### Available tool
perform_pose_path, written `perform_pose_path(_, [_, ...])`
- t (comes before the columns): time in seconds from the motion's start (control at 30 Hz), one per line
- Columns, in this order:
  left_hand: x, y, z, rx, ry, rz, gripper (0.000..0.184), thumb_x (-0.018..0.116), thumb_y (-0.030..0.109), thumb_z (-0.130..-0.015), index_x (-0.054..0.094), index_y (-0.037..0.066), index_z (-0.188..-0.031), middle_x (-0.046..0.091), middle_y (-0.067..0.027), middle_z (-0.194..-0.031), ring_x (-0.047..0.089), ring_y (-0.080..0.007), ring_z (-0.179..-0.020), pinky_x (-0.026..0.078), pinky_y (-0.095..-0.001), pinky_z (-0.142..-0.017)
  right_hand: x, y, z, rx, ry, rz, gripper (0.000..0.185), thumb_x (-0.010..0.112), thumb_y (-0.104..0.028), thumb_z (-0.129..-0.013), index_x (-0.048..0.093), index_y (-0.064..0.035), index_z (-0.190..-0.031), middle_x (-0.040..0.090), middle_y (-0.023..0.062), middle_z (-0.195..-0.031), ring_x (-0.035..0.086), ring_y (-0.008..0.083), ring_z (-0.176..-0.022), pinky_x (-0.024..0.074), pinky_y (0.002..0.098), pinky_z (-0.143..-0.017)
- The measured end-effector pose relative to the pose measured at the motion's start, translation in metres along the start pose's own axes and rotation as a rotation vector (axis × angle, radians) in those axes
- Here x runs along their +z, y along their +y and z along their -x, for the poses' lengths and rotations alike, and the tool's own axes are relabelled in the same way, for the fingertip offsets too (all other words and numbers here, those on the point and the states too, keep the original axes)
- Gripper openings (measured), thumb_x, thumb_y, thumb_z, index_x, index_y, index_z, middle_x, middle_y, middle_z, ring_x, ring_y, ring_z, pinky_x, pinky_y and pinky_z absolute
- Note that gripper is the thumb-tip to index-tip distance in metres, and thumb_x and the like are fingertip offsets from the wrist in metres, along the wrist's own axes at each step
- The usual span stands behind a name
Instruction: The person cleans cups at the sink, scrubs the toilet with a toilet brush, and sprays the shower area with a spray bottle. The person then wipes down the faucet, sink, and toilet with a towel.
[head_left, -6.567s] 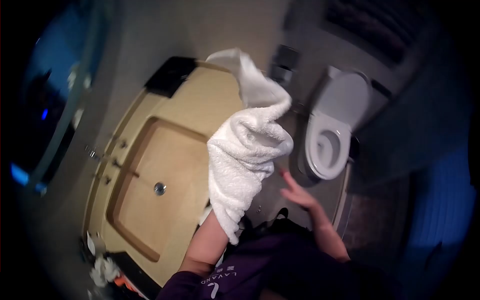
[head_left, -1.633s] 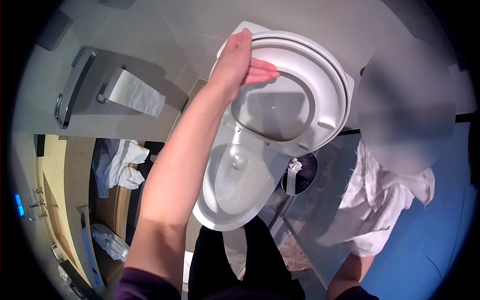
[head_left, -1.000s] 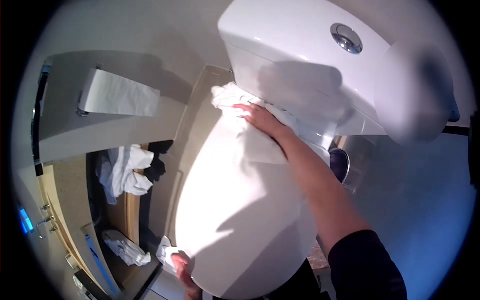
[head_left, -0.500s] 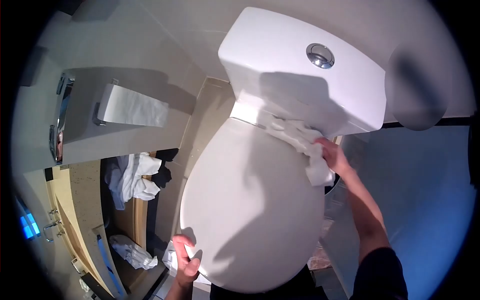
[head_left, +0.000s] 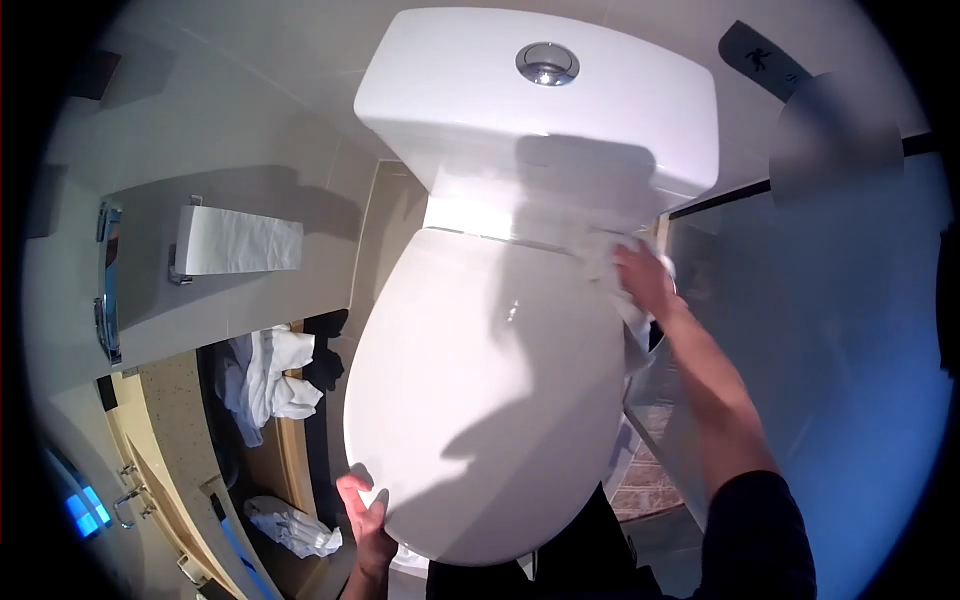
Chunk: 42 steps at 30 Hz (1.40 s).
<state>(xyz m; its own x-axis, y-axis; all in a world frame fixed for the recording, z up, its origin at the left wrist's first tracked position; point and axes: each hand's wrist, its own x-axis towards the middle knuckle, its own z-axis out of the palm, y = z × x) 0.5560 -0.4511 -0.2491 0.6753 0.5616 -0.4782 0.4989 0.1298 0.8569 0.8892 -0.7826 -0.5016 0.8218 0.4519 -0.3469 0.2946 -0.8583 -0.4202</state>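
Observation:
A closed white toilet lid (head_left: 430, 350) fills the middle of the view. At its rear right corner, near the hinge, my right hand (head_left: 645, 275) presses a crumpled white cloth (head_left: 603, 258) against the surface. Motion blurs the cloth a little, and the hand covers part of it. My left hand (head_left: 368, 520) grips the lid's front left edge, thumb and fingers bent around the rim. Behind the lid rises the white cistern (head_left: 450, 90), with a round chrome flush button (head_left: 547, 63) on top.
Toilet paper (head_left: 240, 240) hangs on the left wall. Below it, a wooden shelf unit holds bunched white cloths (head_left: 275, 375) and another white cloth (head_left: 295, 525). A glass panel (head_left: 820, 350) stands to the right, close to my right arm. A grey sign (head_left: 757, 58) is at upper right.
My right hand has drawn the cloth into a tighter bunch at the lid's rear right corner; before, it stretched along the hinge. The view has shifted. My left hand stays at the lid's edge.

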Motion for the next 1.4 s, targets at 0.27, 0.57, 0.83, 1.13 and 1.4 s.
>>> perform_pose_path(0.27, [0.085,0.158,-0.107,0.212,-0.33,0.277,0.058,0.043,0.042,-0.09,0.025,0.002,-0.129,0.039,-0.0097,-0.113,0.052,-0.0195,-0.094,0.046,-0.0335,-0.08,-0.042,-0.033,0.239,0.533,-0.025,-1.986,0.052,0.042,-0.04,-0.092,0.036,-0.0062,-0.132,0.047,0.0105,-0.127,0.048,0.0244,-0.115,0.0404,0.0416,-0.096])
perform_pose_path(0.57, [0.05,0.111,-0.178,0.52,-0.284,0.203,0.054,0.047,0.022,-0.092,0.019,0.011,-0.137,0.06,-0.0094,-0.096,0.055,-0.015,-0.091,0.038,-0.0299,-0.087,0.113,-0.229,0.052,0.406,0.038,-1.656,0.073,0.052,-0.043,-0.084,0.02,-0.0046,-0.138,0.024,0.0134,-0.141,0.026,0.0316,-0.129,0.0241,0.0441,-0.106])
perform_pose_path(0.83, [-0.139,-0.276,0.01,-0.361,-0.002,-0.429,0.046,0.052,0.013,-0.086,0.032,0.009,-0.126,0.062,-0.015,-0.08,0.061,-0.026,-0.07,0.049,-0.0353,-0.064,0.244,-0.373,-0.045,0.436,0.455,-0.622,0.083,0.069,-0.039,-0.072,0.023,-0.0217,-0.139,0.004,0.0347,-0.138,0.024,0.0462,-0.125,0.0382,0.045,-0.094])
perform_pose_path(1.13, [-0.127,-0.319,0.096,-0.593,-0.098,-0.603,0.033,0.055,0.017,-0.082,0.05,0.008,-0.113,0.051,-0.0137,-0.102,0.054,-0.0274,-0.091,0.046,-0.0364,-0.079,0.265,-0.21,0.23,-0.892,-0.118,0.481,0.056,0.056,-0.051,-0.074,0.045,-0.0355,-0.126,0.043,0.0099,-0.117,0.039,0.0299,-0.117,0.0347,0.0542,-0.089])
perform_pose_path(1.4, [-0.094,-0.316,0.102,-0.62,0.005,-0.653,0.026,0.054,0.015,-0.081,0.051,0.007,-0.106,0.049,-0.0114,-0.101,0.054,-0.0243,-0.087,0.045,-0.0349,-0.078,0.085,-0.081,0.033,-0.791,-0.176,0.955,0.046,0.052,-0.025,-0.081,0.045,-0.0438,-0.123,0.027,-0.0079,-0.14,0.031,0.0156,-0.127,0.0346,0.0465,-0.095])
